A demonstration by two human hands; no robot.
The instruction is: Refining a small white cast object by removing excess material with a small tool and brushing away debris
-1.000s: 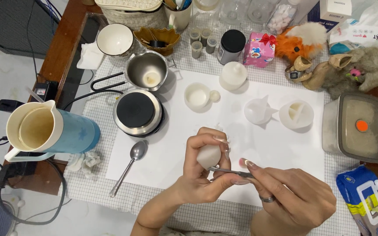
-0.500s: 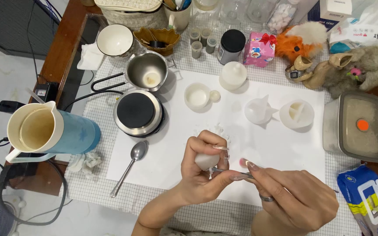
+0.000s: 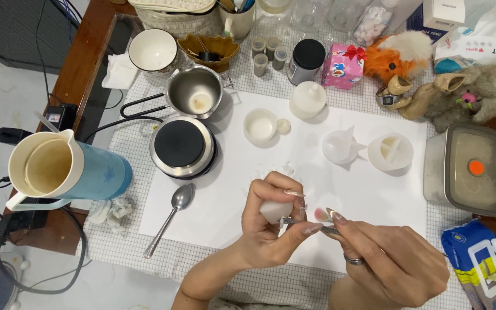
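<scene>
Head view: left hand (image 3: 268,229) grips white mould (image 3: 275,210); thin tool (image 3: 311,225) lies level.

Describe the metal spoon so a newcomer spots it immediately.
Start at the white sheet covering the checked tablecloth. At its left edge, just below the round black-topped hotplate, lies the metal spoon, handle angled down-left. It is the only loose utensil lying there.
</scene>
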